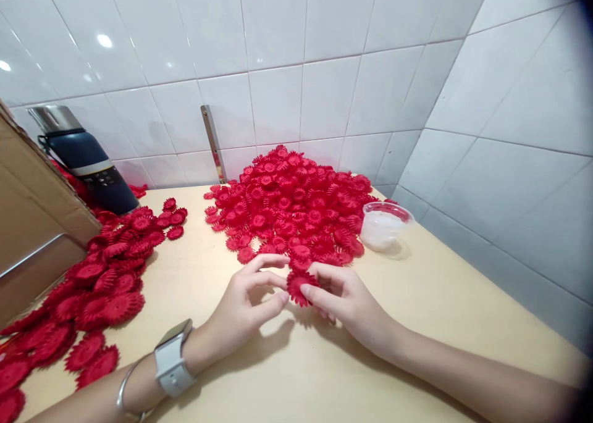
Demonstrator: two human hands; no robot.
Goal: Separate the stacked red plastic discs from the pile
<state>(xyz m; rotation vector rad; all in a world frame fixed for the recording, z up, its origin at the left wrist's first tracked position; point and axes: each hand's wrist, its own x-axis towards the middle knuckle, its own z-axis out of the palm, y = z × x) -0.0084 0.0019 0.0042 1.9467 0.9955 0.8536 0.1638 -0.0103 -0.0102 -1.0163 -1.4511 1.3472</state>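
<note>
Between my two hands, just above the table, is a red fabric flower (300, 287) with a fringed, petal-like edge. My right hand (354, 302) pinches it, thumb on its face and the other fingers behind it. From the other side, my left hand (250, 299) has its thumb and forefinger closed in at the flower's left edge; the exact contact is hard to see. Directly behind my hands rises a large pile of similar red flowers (296, 207). My left wrist wears a watch and a metal bangle.
A clear plastic cup (382, 228) with whitish contents stands right of the pile. On the left are more red flowers (115, 281), a dark blue bottle (95, 167) and a cardboard box (37, 225). A metal strip (212, 142) leans against the tiled wall (278, 102).
</note>
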